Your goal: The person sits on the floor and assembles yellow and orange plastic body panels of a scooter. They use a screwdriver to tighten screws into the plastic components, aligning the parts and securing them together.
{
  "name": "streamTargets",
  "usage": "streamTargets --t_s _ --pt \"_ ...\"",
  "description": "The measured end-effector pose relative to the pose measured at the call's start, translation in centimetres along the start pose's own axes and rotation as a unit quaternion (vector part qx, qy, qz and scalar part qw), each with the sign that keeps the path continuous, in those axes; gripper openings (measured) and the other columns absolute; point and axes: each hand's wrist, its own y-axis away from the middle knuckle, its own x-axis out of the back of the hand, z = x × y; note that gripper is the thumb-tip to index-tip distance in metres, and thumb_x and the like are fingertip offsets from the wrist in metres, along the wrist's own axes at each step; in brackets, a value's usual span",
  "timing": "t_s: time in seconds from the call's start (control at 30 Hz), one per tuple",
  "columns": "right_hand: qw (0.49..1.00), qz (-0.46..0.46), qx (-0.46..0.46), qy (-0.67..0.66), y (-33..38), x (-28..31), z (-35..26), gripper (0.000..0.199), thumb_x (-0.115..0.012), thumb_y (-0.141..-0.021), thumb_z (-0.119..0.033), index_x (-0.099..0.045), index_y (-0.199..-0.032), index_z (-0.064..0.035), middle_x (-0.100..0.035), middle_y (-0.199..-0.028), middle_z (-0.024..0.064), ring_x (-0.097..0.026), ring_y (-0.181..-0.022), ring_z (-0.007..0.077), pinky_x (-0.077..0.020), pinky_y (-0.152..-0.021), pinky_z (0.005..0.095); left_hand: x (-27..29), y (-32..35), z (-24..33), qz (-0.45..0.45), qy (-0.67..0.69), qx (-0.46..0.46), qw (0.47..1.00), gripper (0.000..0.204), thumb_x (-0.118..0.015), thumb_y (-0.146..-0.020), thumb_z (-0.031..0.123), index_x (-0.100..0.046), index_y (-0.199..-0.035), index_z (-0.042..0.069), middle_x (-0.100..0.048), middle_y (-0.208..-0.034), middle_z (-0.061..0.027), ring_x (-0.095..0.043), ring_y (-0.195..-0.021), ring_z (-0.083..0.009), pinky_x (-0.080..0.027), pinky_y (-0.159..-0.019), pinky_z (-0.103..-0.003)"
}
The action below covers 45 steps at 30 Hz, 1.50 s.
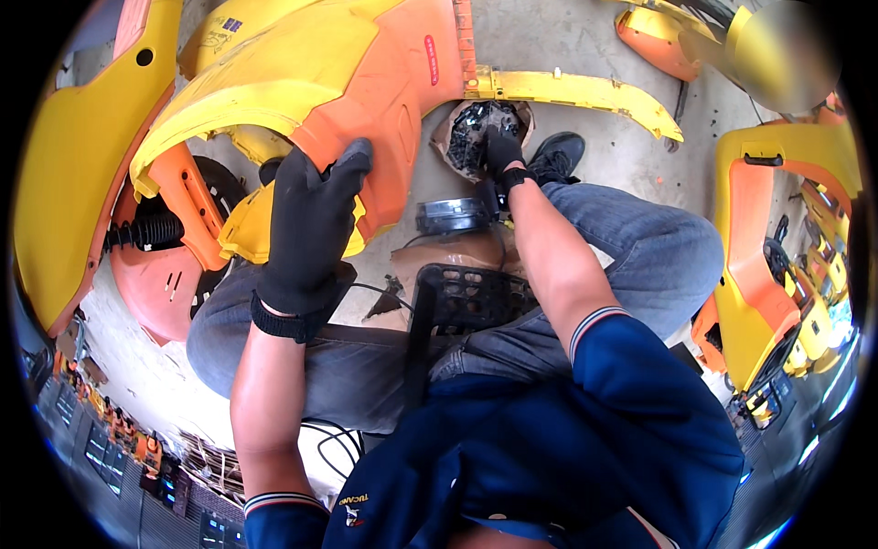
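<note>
Lying just ahead of the left hand and to the left of the right one, a large yellow-and-orange body panel [366, 69] fills the upper middle of the view. The black-gloved left hand [311, 224] is clamped on its near edge beside the arched opening, the thumb pressed along the orange face. Well apart from it, the gloved right hand [503, 151] dips into a brown bag [442, 142] of small dark pieces [468, 128], just beyond the panel's right side — whether its fingers have closed on any piece, I cannot tell.

From the panel's upper right corner a narrow yellow strip [585, 90] runs out past the bag. Nearer the body, a round metal tin [450, 215] sits below the bag, with a black slotted piece [471, 291] between the person's legs. A dark shoe [558, 156] is planted just right of the right hand. Farther out, a tall yellow panel [82, 183] with an orange edge stands at far left, near a black ribbed part [151, 231] — and another yellow-and-orange frame [745, 247] stands beyond the right knee [681, 233].
</note>
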Motion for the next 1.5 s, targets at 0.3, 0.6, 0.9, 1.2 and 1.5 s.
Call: streamTargets --t_s 0.3,0.6,0.9,1.2,1.5 --pt "0.996 0.05 0.073 -0.008 -0.7 -1.6 1.5 0.016 -0.05 -0.084 -0.011 -0.062 -0.093 -0.0062 -0.066 -0.096 0.0208 -0.064 -0.09 0.0385 -0.0509 -0.08 0.0442 -0.4 0.0 0.9 0.008 0.024 0.032 0.999 0.02 -0.06 -0.09 0.01 -0.06 -0.104 -0.004 -0.063 -0.088 -0.0041 -0.057 -0.079 -0.011 -0.046 -0.072 -0.026" --pt "0.997 -0.078 -0.006 -0.024 -2.5 -2.9 0.0 0.02 -0.053 -0.083 -0.018 -0.07 -0.09 -0.0106 -0.068 -0.092 0.0197 -0.064 -0.093 0.0379 -0.0504 -0.083 0.0427 -0.8 -0.1 0.9 0.019 0.059 0.038 0.997 0.022 -0.06 -0.09 0.009 -0.059 -0.107 -0.005 -0.065 -0.094 -0.0051 -0.058 -0.084 -0.0115 -0.047 -0.076 -0.027" --pt "0.994 -0.013 0.021 -0.11 -3.2 -5.0 1.1 0.022 -0.052 -0.084 -0.016 -0.069 -0.097 -0.01 -0.067 -0.103 0.0165 -0.064 -0.098 0.0322 -0.0504 -0.085 0.0394 -0.9 -0.3 1.1 0.034 0.123 0.129 0.983 0.02 -0.061 -0.09 0.008 -0.06 -0.107 -0.002 -0.063 -0.091 -0.003 -0.057 -0.08 -0.009 -0.046 -0.072 -0.025" --pt "0.998 0.013 0.027 0.046 -2.3 -3.1 0.1 0.026 -0.049 -0.086 -0.018 -0.069 -0.096 -0.0062 -0.067 -0.1 0.0189 -0.063 -0.097 0.0354 -0.0488 -0.086 0.0429 -1.1 -0.2 1.3 0.035 0.105 0.134 0.985 0.018 -0.061 -0.09 0.008 -0.06 -0.104 -0.002 -0.061 -0.086 -0.0015 -0.053 -0.073 -0.0077 -0.044 -0.067 -0.023" --pt "0.966 0.014 -0.042 -0.254 -2.2 -2.2 -2.3 0.032 -0.05 -0.084 -0.019 -0.066 -0.108 -0.0063 -0.063 -0.116 0.0201 -0.058 -0.11 0.0356 -0.046 -0.094 0.0398 -0.7 -0.2 0.7 0.006 -0.052 -0.011 0.999 0.017 -0.06 -0.09 0.008 -0.06 -0.103 -0.003 -0.062 -0.087 -0.0022 -0.054 -0.075 -0.0095 -0.045 -0.068 -0.025"
